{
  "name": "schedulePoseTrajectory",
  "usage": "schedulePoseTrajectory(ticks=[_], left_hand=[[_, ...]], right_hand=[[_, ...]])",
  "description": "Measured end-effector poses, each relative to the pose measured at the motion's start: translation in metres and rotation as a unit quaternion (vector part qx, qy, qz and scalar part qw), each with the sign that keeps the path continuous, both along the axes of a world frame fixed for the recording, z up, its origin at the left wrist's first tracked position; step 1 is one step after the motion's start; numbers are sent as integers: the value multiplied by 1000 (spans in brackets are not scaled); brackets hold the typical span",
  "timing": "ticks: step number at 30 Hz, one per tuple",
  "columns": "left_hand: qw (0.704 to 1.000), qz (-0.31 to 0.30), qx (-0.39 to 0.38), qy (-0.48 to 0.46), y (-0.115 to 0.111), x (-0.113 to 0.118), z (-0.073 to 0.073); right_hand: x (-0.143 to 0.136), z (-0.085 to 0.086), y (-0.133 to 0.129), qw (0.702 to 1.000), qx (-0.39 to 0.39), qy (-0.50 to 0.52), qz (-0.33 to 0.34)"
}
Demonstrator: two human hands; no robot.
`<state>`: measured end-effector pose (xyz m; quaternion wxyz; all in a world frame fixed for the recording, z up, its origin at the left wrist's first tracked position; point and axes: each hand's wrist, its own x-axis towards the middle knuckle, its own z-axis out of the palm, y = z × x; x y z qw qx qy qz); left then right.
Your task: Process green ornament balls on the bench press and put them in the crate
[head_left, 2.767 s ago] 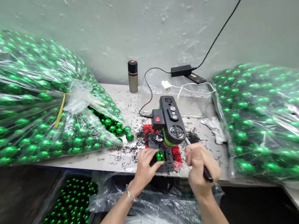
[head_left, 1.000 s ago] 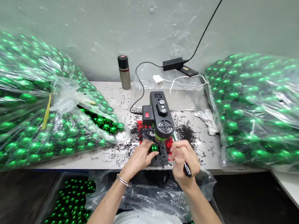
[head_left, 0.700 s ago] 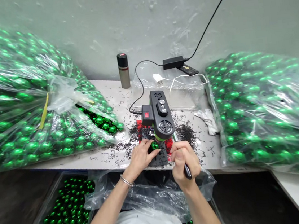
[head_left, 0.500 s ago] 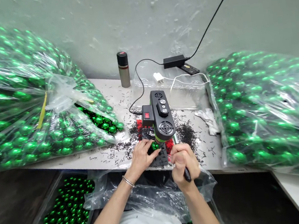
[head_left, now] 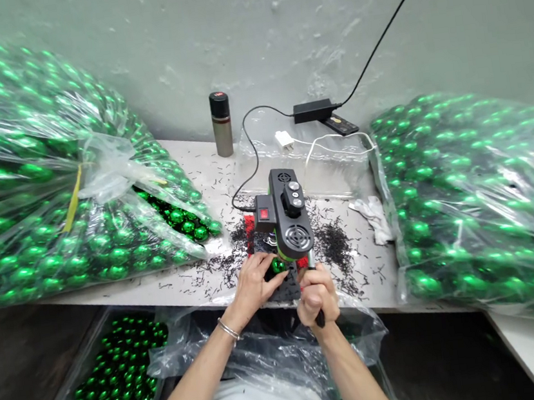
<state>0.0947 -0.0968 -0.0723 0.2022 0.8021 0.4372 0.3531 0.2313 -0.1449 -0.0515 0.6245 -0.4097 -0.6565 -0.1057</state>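
A shiny green ball (head_left: 278, 265) sits under the front end of a small black bench press (head_left: 290, 213), which has a red switch on its side. My left hand (head_left: 256, 278) holds the ball between thumb and fingers, with a bracelet at the wrist. My right hand (head_left: 317, 294) is wrapped round the black grip of the press's lever (head_left: 320, 319), just right of the press. Part of the ball is hidden by the press head. Red material (head_left: 250, 228) shows beside the base, and black shavings (head_left: 336, 247) lie scattered around it.
Large clear bags of green balls stand left (head_left: 44, 208) and right (head_left: 471, 201). A lower-left bag (head_left: 118, 374) holds more. Behind the press are a bottle (head_left: 222, 127), a power adapter (head_left: 313, 110), a white charger (head_left: 284, 139) and a crumpled white cloth (head_left: 375, 219).
My right hand has moved left and slightly down with the lever grip, closer to the press. The press head sits a little lower. My left hand stays at the ball.
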Motion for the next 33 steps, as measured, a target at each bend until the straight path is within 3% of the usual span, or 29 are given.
schedulePoseTrajectory(ticks=[5, 7, 10, 13, 15, 19, 22, 24, 26, 29, 33], left_hand=[[1000, 3, 4, -6, 0, 1, -2], [1000, 9, -1, -3, 2, 3, -2], [1000, 17, -13, -2, 2, 1, -1], [1000, 9, -13, -14, -12, -8, 1], [1000, -19, -4, -7, -31, -19, 1], [997, -68, 29, 14, -53, -43, 3], [997, 55, 53, 32, -25, -62, 14], [980, 178, 54, 66, 10, -73, 24], [962, 238, 51, 121, 47, -81, 32], [958, 211, 38, 189, 84, -85, 37], [967, 162, 7, 195, 98, -82, 33]], right_hand=[[3, 6, 1, 999, -7, -38, 18], [2, 18, -1, 1000, -4, -22, 21], [-1, 49, -5, 999, -23, 22, 20], [-4, 82, -8, 992, -92, 81, 18], [-7, 96, -8, 990, -101, 95, 23], [-10, 94, -6, 993, -70, 91, 22], [-11, 86, -6, 993, -66, 96, 19], [-10, 83, -7, 993, -71, 95, 20], [-9, 82, -7, 993, -71, 91, 23], [-8, 80, -7, 994, -64, 89, 24], [-8, 77, -7, 993, -71, 86, 24]])
